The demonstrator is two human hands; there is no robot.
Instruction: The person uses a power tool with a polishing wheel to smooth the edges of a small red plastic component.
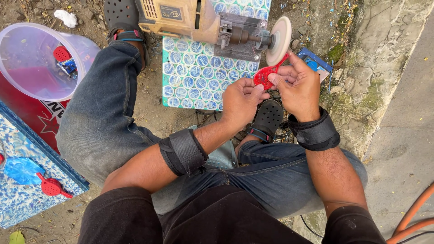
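Note:
My left hand and my right hand together grip a small red plastic piece with a thin handle. Its handle tip touches the lower edge of a pale buffing wheel. The wheel sits on the shaft of a tan motor tool that lies on a board covered with blue-and-white round patterns. Black wrist bands wrap both forearms.
A clear plastic tub at the left holds red and blue pieces. A blue mottled board at the lower left carries another red piece. My jeans-clad legs and black sandals frame the board. An orange hose lies at the lower right, by a concrete kerb.

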